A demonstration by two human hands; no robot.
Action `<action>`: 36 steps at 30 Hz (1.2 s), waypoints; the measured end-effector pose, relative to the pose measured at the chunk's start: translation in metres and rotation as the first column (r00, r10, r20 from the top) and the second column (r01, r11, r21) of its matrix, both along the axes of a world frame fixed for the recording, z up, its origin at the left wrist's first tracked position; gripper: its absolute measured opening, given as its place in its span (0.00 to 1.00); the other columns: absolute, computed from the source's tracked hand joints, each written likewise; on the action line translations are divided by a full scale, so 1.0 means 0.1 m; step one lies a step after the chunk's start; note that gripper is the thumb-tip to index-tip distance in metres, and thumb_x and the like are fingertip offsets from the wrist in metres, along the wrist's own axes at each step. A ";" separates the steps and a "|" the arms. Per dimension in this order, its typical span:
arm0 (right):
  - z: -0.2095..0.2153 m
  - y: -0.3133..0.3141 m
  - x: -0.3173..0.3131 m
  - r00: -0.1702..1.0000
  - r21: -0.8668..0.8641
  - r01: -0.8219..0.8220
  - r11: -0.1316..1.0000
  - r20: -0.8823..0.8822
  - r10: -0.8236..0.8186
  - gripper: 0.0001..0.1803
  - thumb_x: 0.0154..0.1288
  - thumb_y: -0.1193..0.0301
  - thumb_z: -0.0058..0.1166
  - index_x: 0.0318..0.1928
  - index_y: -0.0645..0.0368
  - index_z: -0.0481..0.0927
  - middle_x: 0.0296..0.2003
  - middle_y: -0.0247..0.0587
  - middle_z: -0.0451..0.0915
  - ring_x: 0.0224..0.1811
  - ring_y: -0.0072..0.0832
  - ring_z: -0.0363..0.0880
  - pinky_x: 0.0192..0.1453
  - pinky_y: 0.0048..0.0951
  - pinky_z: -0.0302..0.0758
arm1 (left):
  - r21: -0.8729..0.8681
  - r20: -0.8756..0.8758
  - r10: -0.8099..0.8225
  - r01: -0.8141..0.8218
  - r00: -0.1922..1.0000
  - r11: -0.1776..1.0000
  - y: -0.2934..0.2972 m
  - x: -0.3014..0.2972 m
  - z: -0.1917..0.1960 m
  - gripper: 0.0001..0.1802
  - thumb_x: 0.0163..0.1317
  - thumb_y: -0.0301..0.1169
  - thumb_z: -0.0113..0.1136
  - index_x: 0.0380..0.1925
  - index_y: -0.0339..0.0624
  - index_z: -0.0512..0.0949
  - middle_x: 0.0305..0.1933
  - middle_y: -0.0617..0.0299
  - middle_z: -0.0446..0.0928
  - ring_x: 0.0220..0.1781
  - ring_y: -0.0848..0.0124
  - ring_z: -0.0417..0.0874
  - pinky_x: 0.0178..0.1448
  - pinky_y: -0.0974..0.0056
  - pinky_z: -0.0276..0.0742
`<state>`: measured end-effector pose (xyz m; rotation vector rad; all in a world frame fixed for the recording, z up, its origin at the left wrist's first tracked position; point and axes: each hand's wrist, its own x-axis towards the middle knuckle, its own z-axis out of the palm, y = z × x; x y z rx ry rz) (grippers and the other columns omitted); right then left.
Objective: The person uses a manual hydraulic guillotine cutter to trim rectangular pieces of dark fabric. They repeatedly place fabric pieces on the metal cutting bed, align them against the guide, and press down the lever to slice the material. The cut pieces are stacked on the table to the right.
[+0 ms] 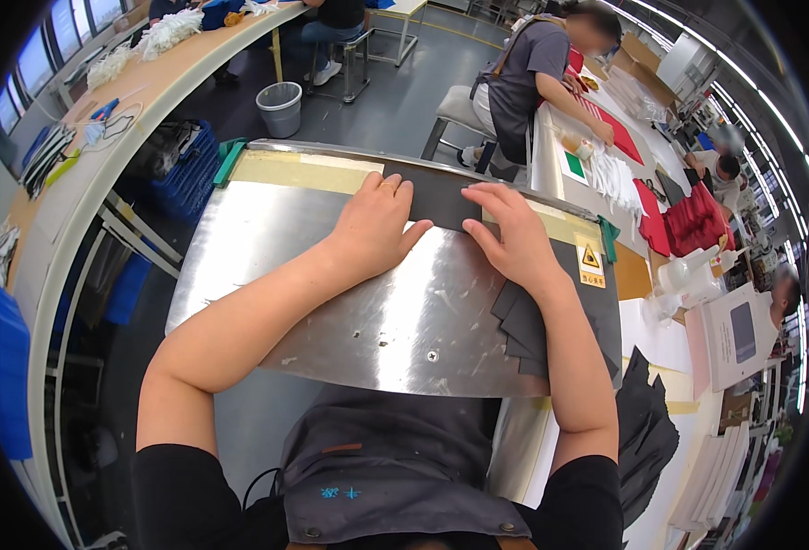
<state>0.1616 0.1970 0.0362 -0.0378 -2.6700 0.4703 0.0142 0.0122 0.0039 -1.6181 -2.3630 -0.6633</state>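
Observation:
A dark grey flat sheet [443, 203] lies at the far edge of a shiny steel work plate [267, 247]. My left hand [375, 229] presses flat on the sheet's left end, fingers together. My right hand [513, 240] rests palm down on its right end, thumb spread toward the left hand. A stack of similar dark sheets [525, 328] lies on the plate under my right forearm. Yellowish tape [304, 170] lines the plate's far rim.
A yellow warning sticker [590, 260] sits at the plate's right. A person in a grey shirt [528, 78] sits at the red-and-white-covered table [611, 156] beyond. A grey bin [280, 107] stands on the floor. A long curved bench [102, 156] runs on the left, blue crates [185, 179] under it.

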 end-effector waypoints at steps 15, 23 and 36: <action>-0.13 0.10 0.01 0.984 0.156 0.079 0.985 0.143 -0.101 0.30 0.69 0.56 0.57 0.64 0.63 0.75 0.68 0.46 0.71 0.72 0.42 0.66 0.74 0.41 0.65 | -0.077 -0.047 -0.072 0.068 0.996 0.995 -0.11 -0.11 -0.04 0.35 0.70 0.50 0.54 0.65 0.30 0.69 0.72 0.43 0.67 0.76 0.50 0.63 0.77 0.51 0.56; -0.16 0.10 -0.04 0.988 0.143 0.084 0.986 0.116 -0.100 0.30 0.68 0.56 0.58 0.63 0.63 0.75 0.66 0.48 0.71 0.69 0.43 0.68 0.72 0.40 0.66 | -0.034 -0.048 -0.093 0.091 0.995 0.995 -0.10 -0.13 -0.03 0.34 0.70 0.49 0.55 0.63 0.30 0.71 0.70 0.41 0.68 0.75 0.49 0.64 0.76 0.50 0.57; -0.11 -0.01 -0.04 0.994 0.273 0.094 0.958 0.030 -0.106 0.23 0.66 0.60 0.61 0.56 0.60 0.79 0.54 0.43 0.77 0.61 0.40 0.73 0.65 0.38 0.72 | -0.028 -0.013 -0.098 0.097 0.995 0.995 -0.13 -0.11 -0.02 0.32 0.68 0.46 0.59 0.62 0.31 0.72 0.65 0.39 0.69 0.69 0.46 0.67 0.76 0.50 0.57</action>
